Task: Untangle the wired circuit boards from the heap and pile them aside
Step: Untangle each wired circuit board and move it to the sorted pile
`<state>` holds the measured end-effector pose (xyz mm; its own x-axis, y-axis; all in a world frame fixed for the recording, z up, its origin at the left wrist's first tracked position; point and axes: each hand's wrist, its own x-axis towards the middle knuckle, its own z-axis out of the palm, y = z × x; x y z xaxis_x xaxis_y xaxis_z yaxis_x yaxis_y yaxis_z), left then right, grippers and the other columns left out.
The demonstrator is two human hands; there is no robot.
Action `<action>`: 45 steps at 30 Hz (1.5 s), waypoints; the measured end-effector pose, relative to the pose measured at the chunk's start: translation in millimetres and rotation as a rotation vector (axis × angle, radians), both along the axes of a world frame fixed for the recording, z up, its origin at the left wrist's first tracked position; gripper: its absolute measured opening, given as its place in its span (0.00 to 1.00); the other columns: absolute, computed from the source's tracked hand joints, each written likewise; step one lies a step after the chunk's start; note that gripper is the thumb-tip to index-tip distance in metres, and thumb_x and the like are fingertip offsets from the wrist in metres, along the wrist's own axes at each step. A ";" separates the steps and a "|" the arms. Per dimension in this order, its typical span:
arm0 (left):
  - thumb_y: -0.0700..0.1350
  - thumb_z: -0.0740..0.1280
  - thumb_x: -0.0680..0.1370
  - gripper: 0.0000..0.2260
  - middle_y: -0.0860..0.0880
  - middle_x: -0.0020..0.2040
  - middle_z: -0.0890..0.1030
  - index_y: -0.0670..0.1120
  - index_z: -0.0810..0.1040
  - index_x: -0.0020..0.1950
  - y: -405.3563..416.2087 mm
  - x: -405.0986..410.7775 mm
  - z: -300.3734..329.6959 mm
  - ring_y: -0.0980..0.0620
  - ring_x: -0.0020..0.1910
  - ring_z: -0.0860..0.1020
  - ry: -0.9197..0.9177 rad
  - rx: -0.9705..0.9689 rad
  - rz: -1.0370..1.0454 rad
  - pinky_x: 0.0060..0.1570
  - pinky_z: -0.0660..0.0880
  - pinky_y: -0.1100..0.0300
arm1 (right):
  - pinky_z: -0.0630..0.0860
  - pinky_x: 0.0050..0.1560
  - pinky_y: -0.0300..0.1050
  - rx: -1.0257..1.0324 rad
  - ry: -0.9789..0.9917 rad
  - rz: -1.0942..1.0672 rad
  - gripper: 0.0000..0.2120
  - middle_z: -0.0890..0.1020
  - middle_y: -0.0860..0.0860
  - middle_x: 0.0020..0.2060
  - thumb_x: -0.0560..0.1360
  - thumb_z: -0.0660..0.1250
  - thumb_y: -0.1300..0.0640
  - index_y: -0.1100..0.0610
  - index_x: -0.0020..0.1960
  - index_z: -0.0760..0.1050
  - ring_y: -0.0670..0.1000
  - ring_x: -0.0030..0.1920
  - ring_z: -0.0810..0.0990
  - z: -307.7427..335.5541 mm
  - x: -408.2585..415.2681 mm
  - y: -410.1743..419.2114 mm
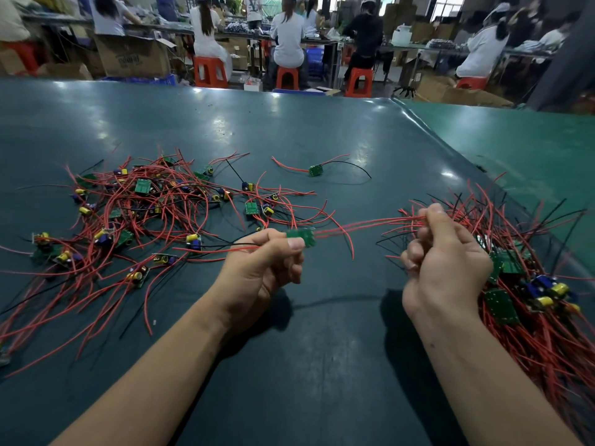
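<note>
Head view is showing us pinching one circuit board (301, 237) in our left hand (264, 268), just right of the tangled heap (145, 207), while our right hand (441, 262) is gripping its red wires (363, 224) with curled fingers, likely steering them toward the sorted pile (528, 284) beside it.

The left hand (270, 262) is pinching a small green circuit board (301, 237) between thumb and fingers above the middle of the dark green table (322, 133), while the right hand (441, 252) is gripping that board's red wires (363, 224), stretched between the two hands. A tangled heap of wired boards (138, 214) is sprawling toward the table's left edge, a sorted pile (541, 291) is lying by the right edge beside the right hand, and one lone board (316, 170) is sitting apart toward the far edge.
</note>
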<state>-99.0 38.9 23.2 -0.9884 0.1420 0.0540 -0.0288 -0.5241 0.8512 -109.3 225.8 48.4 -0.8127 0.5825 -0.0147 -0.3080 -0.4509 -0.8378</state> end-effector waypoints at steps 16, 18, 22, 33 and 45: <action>0.44 0.73 0.63 0.15 0.49 0.28 0.70 0.39 0.80 0.47 -2.3 1.0 -2.3 0.56 0.24 0.69 -0.051 -0.030 -0.083 0.27 0.67 0.65 | 0.64 0.21 0.36 0.576 0.095 0.256 0.20 0.77 0.53 0.23 0.79 0.66 0.49 0.58 0.32 0.72 0.48 0.19 0.69 -11.8 26.1 -39.1; 0.43 0.70 0.67 0.10 0.48 0.28 0.70 0.40 0.82 0.45 -3.5 -1.1 -2.2 0.55 0.24 0.67 -0.023 -0.051 0.018 0.26 0.66 0.64 | 0.62 0.19 0.34 0.278 0.130 0.054 0.17 0.75 0.50 0.23 0.80 0.64 0.47 0.55 0.35 0.71 0.46 0.17 0.67 -1.1 24.8 -29.4; 0.45 0.67 0.71 0.07 0.50 0.26 0.71 0.44 0.82 0.36 -9.6 -4.2 -7.8 0.56 0.25 0.67 0.102 -0.301 0.286 0.26 0.65 0.66 | 0.60 0.20 0.35 -0.125 0.055 0.012 0.17 0.72 0.47 0.25 0.78 0.64 0.43 0.53 0.39 0.67 0.46 0.19 0.65 4.6 22.4 -12.2; 0.47 0.69 0.73 0.15 0.44 0.56 0.77 0.48 0.78 0.59 -36.0 -8.9 -13.8 0.40 0.57 0.69 0.147 -1.771 0.918 0.54 0.65 0.48 | 0.58 0.19 0.34 0.002 -0.090 0.186 0.14 0.71 0.47 0.23 0.81 0.61 0.54 0.55 0.37 0.71 0.45 0.18 0.62 -9.4 13.5 -18.9; 0.43 0.70 0.74 0.10 0.43 0.50 0.81 0.46 0.81 0.55 -56.6 -7.6 -8.2 0.39 0.50 0.77 0.120 -1.651 1.005 0.51 0.68 0.47 | 0.58 0.19 0.35 0.093 -0.121 0.313 0.15 0.71 0.49 0.23 0.81 0.62 0.55 0.56 0.35 0.74 0.45 0.19 0.62 -15.4 14.3 -24.5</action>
<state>-106.6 -17.8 15.0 -0.7300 -0.4131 0.5444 -0.1888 0.8875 0.4202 -95.0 201.3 33.0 -0.9477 0.3090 -0.0801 -0.0632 -0.4275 -0.9018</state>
